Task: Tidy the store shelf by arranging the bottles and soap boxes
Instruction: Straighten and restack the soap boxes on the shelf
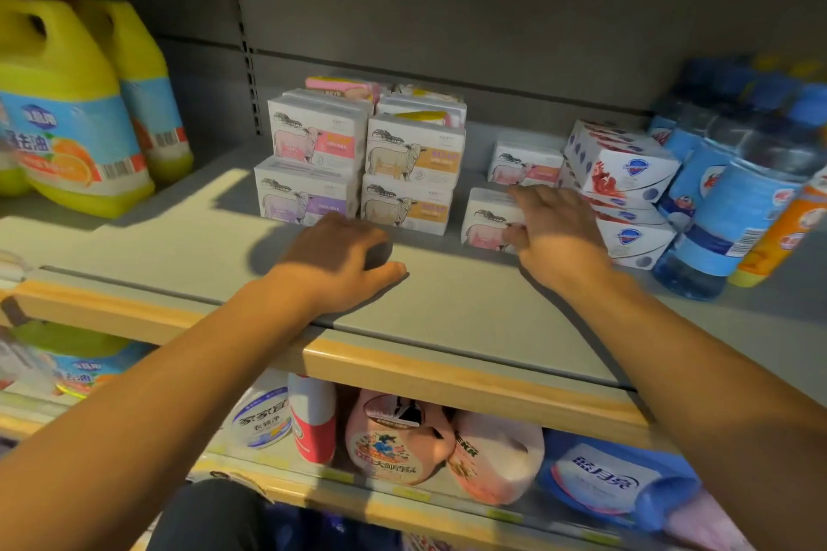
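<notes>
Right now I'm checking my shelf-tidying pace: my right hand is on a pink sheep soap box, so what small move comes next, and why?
Probably slide that pink sheep soap box left against the orange sheep boxes. The right hand already rests on it, a gap separates it from the neat stacks, and the left hand only rests on the shelf.

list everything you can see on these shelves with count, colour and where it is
sheep soap boxes: at least nine, white with pink, purple or tan labels, stacked mid-shelf
front pink sheep box: one, under the right hand
shield-logo soap boxes: several, white and red, stacked right
water bottles: several, clear with blue labels, far right
yellow jugs: at least two, upper shelf left
pink jugs: two, lower shelf
shelf: grey, tan front edge
left hand: resting on shelf
right hand: touching front pink sheep box
</notes>
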`<move>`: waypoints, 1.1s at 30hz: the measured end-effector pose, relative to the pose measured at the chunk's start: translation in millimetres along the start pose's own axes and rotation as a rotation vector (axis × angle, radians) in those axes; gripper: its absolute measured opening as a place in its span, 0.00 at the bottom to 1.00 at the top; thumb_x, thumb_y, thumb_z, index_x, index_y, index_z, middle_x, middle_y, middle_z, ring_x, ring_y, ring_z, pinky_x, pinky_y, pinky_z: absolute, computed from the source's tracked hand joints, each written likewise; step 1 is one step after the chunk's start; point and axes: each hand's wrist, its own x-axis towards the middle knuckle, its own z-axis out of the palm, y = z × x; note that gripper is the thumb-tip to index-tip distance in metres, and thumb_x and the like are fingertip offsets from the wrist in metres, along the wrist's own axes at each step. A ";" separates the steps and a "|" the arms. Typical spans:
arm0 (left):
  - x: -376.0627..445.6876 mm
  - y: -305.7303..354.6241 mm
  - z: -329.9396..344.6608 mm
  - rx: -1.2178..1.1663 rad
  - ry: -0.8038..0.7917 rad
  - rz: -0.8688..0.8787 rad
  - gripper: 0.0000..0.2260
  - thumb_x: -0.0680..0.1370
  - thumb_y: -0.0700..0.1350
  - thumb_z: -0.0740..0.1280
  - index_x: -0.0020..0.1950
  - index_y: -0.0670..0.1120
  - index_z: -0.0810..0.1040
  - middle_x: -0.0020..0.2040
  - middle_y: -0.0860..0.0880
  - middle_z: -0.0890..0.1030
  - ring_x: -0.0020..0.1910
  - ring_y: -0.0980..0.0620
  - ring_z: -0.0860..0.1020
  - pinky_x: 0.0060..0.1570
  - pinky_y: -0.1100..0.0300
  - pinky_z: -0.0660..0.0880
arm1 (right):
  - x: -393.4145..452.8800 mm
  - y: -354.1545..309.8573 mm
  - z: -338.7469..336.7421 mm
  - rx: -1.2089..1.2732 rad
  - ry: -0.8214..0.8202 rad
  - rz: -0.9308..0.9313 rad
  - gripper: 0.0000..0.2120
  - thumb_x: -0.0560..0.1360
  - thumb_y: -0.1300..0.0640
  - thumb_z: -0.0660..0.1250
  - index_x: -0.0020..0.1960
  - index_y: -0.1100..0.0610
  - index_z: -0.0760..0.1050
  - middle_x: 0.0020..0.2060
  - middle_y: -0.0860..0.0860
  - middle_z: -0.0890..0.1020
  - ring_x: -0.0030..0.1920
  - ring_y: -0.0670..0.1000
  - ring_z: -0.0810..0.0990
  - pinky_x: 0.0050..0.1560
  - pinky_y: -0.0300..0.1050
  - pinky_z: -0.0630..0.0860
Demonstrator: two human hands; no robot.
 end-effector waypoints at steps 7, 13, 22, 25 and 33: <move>1.5 -5.4 9.1 -0.008 0.002 0.043 0.30 0.69 0.73 0.48 0.50 0.52 0.77 0.53 0.54 0.80 0.55 0.47 0.72 0.57 0.51 0.71 | 15.2 3.6 24.3 0.001 0.114 -0.061 0.28 0.75 0.59 0.68 0.74 0.52 0.68 0.69 0.53 0.71 0.69 0.60 0.66 0.70 0.54 0.62; -0.2 -2.0 6.3 -0.029 0.022 0.008 0.32 0.67 0.73 0.48 0.51 0.52 0.78 0.52 0.53 0.80 0.56 0.47 0.72 0.56 0.50 0.72 | 58.1 9.4 37.5 -0.181 0.159 0.068 0.25 0.75 0.60 0.66 0.72 0.53 0.70 0.65 0.59 0.72 0.64 0.65 0.67 0.65 0.58 0.64; 4.0 -6.1 12.8 -0.048 0.093 0.001 0.31 0.67 0.72 0.50 0.50 0.52 0.79 0.51 0.54 0.81 0.53 0.49 0.71 0.56 0.52 0.72 | 111.5 23.0 57.9 -0.228 0.121 0.198 0.24 0.76 0.65 0.64 0.72 0.57 0.69 0.64 0.61 0.71 0.64 0.67 0.67 0.64 0.59 0.65; 3.2 -7.1 13.9 -0.041 0.111 0.015 0.30 0.68 0.72 0.50 0.50 0.52 0.79 0.50 0.55 0.81 0.52 0.50 0.71 0.56 0.53 0.71 | 121.6 24.9 65.6 -0.191 0.131 0.213 0.24 0.75 0.66 0.64 0.71 0.56 0.68 0.64 0.61 0.70 0.64 0.67 0.67 0.63 0.62 0.67; 4.0 -4.8 11.7 -0.060 0.100 -0.007 0.31 0.67 0.72 0.49 0.53 0.54 0.79 0.54 0.58 0.80 0.55 0.50 0.70 0.59 0.54 0.69 | 125.0 31.6 64.9 -0.169 0.102 0.189 0.26 0.75 0.53 0.68 0.72 0.54 0.67 0.65 0.60 0.72 0.65 0.66 0.69 0.69 0.62 0.62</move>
